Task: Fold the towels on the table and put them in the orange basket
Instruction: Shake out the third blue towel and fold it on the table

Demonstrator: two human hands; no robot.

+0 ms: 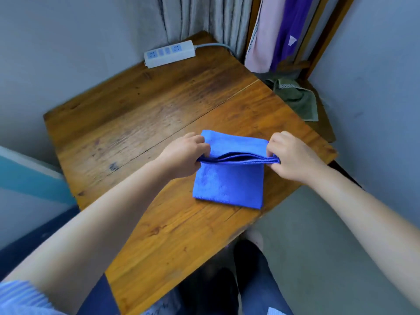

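Folding step: the left hand (184, 155) and right hand (289, 155) each pinch a corner of the blue towel's (229, 185) lifted layered edge, the rest lying flat on the bench (141, 123). Next, probably, both corners travel together onto the opposite edge. No orange basket is in view.

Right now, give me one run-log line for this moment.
stage: folding | left hand: pinches blue towel edge | right hand: pinches same edge | towel: on table | orange basket: not in view

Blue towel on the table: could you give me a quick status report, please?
Left hand and right hand each pinch an end of the raised fold. Blue towel half-folded on the table. No orange basket in view; nothing in the way.
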